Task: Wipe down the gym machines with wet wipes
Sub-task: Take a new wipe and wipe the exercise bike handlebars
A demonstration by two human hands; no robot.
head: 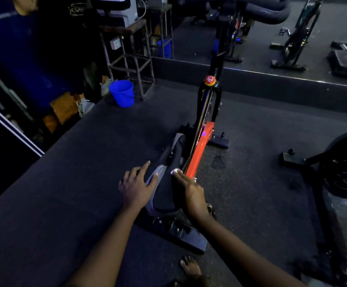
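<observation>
The bike saddle (166,195) sits just below centre, toward six o'clock. My left hand (136,188) rests on its nine o'clock flank, fingers spread. My right hand (191,193) lies flat on the three o'clock flank, fingers together, pressing the wet wipe (175,171). I judge the wipe limp and slick, best pinned under flat fingers. The saddle looks firm.

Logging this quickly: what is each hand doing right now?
Left hand: open, resting on the saddle.
Right hand: open, fingers pressing a wet wipe onto it.
</observation>
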